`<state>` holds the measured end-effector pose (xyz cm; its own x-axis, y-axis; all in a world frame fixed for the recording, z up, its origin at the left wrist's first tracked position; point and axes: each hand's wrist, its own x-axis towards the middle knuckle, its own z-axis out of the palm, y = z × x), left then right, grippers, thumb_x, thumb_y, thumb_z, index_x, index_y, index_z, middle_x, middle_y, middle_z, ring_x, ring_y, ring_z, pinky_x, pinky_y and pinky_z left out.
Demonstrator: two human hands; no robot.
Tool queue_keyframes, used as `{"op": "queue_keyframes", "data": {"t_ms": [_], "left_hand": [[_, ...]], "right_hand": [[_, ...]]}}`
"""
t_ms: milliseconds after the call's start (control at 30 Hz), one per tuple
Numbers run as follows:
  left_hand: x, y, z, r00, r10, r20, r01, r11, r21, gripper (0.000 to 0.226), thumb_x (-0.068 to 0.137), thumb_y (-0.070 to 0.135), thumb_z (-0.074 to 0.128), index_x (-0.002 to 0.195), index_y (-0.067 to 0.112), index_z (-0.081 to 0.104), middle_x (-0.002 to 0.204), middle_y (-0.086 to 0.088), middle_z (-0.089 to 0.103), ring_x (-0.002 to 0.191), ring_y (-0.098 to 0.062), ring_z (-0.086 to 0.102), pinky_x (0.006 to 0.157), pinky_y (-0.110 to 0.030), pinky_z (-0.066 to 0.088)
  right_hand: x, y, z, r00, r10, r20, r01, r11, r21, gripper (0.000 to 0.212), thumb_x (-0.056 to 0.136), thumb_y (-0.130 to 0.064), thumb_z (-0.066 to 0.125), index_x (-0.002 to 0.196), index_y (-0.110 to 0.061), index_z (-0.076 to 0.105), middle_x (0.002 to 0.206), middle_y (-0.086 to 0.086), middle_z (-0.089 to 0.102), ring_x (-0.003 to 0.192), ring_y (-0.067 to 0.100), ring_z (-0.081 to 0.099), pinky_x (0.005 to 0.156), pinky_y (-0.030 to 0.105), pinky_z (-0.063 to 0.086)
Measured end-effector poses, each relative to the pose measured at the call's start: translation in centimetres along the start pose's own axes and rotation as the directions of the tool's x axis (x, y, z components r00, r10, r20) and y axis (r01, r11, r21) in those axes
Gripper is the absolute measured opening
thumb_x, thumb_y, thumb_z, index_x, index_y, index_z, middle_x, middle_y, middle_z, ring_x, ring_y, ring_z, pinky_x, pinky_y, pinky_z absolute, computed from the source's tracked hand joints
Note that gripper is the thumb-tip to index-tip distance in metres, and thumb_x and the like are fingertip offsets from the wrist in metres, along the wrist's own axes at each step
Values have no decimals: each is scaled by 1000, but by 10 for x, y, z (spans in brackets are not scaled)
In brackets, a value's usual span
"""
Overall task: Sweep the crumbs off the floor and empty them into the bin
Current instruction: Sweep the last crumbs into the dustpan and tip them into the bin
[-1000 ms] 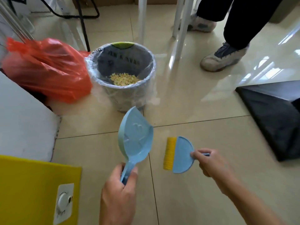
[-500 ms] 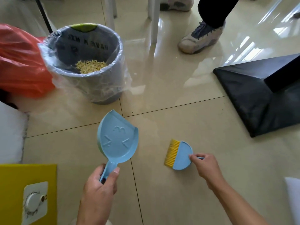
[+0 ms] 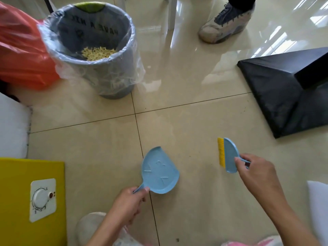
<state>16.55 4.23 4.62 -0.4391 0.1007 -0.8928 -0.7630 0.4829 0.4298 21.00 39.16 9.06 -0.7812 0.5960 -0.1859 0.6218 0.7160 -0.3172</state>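
Note:
My left hand (image 3: 126, 204) grips the handle of a small light-blue dustpan (image 3: 159, 172), which lies low over the beige tiled floor (image 3: 92, 139) with nothing in it. My right hand (image 3: 255, 172) holds a light-blue hand brush (image 3: 229, 155) with yellow bristles pointing left, about a hand's width right of the pan. The grey bin (image 3: 99, 50), lined with a clear plastic bag, stands at upper left with a heap of pale yellow crumbs (image 3: 96, 53) inside. A few tiny dark specks dot the tiles near the black base.
An orange plastic bag (image 3: 19, 48) leans against the bin's left side. A black angular base (image 3: 287, 89) sits at right. Another person's sneaker (image 3: 223, 25) and white furniture legs (image 3: 171, 13) are at the top. A yellow box with a dial (image 3: 32, 201) is at lower left.
The view has shifted back from the bin. Both hands have come lower and rightward; the dustpan has dropped from tilted upright near the bin to almost flat by the floor, and the brush has moved right.

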Motion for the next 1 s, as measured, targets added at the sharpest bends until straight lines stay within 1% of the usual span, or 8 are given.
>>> {"op": "queue_keyframes", "data": {"t_ms": [167,300,433,533,667,833,900,1000], "left_hand": [[13,-10,32,991,-72,110,83,992,-93,33,104,34,52,77,15,53,43,5,34,33,-9,20,42,-16,15],[15,-5,49,986,-99,134,117,983,-140,32,105,33,52,80,13,54,44,5,35,34,-10,21,41,-17,15],[14,-2,52,988,-88,124,107,982,-153,30,105,31,52,82,12,54,43,5,36,33,-10,21,41,-17,16],[14,-5,52,990,-79,115,97,982,-161,29,105,30,51,82,13,54,43,5,36,33,-10,21,42,-17,15],[13,-12,53,995,-62,80,71,992,-106,33,104,34,50,78,15,54,43,5,38,34,-11,22,43,-19,15],[14,-18,53,993,-97,68,101,993,-64,35,102,32,51,73,13,55,42,4,37,33,-11,20,44,-18,15],[16,-16,55,992,-106,71,109,993,-49,35,102,31,51,72,13,55,41,5,36,33,-11,20,44,-17,15],[18,-10,57,990,-113,85,115,993,-23,34,102,28,51,71,14,54,40,5,35,32,-12,20,44,-17,15]], "right_hand": [[27,-25,19,995,-97,-1,95,974,-204,23,97,-32,56,106,-24,74,86,12,75,80,37,69,64,38,53],[24,-48,49,953,-285,101,301,926,-228,27,100,-33,55,123,-29,70,100,10,76,90,34,71,68,37,52],[-10,-49,63,882,-413,226,466,831,-304,17,99,-39,50,106,-31,63,85,-1,72,75,27,70,53,31,37],[-33,-43,51,869,-453,202,494,821,-286,8,91,-34,68,98,-32,67,74,-5,71,63,21,68,45,28,40],[-34,-24,20,923,-380,56,383,901,-205,23,87,-29,76,110,-32,76,80,1,78,67,28,73,52,36,56],[-15,15,3,995,-53,87,80,934,-349,24,100,-37,49,110,-31,70,83,4,73,79,32,68,63,36,53],[-18,11,17,991,-23,132,68,938,-340,28,101,-35,46,112,-26,70,92,9,75,86,34,69,69,39,54],[-32,-18,47,986,-116,124,146,953,-265,26,101,-30,51,110,-18,72,88,15,75,81,37,71,65,39,52]]}}
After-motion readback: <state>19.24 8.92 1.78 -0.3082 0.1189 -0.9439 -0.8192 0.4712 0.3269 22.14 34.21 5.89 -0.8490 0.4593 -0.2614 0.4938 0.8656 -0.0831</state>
